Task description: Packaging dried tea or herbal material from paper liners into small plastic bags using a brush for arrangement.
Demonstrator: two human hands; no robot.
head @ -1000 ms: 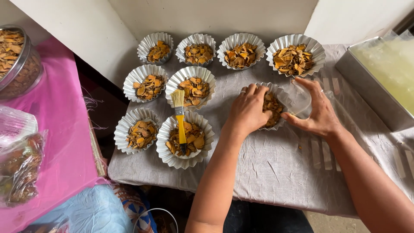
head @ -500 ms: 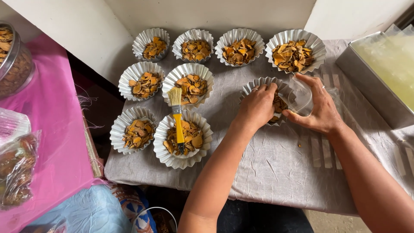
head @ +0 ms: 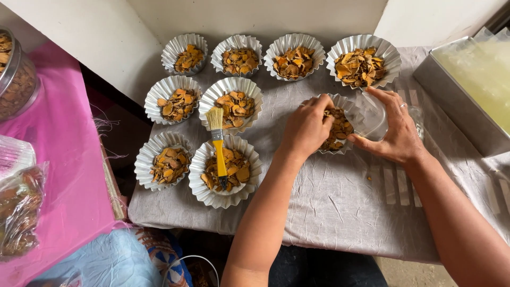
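A fluted foil cup (head: 340,127) of orange-brown dried slices is being worked on at the middle of the tabletop (head: 340,212), which is covered by a creased grey cloth. The left hand (head: 307,127) is laid over the cup's near rim, its fingers (head: 324,103) bent down into the slices; whether any are pinched cannot be told. The right hand (head: 396,130) is wrapped around a clear plastic cup (head: 374,114), which is tipped against the foil cup's right edge. Eight more foil cups, all filled with the same slices, are set out: four in the back row (head: 289,56), two in the middle (head: 204,103), two in front (head: 170,165). A yellow-handled brush (head: 218,143) is laid across the front cup (head: 226,172). A metal tray (head: 467,90) of pale yellow liquid is seen at the right, and a jar (head: 16,74) and bags (head: 18,207) on a pink cloth (head: 58,154) at the left.
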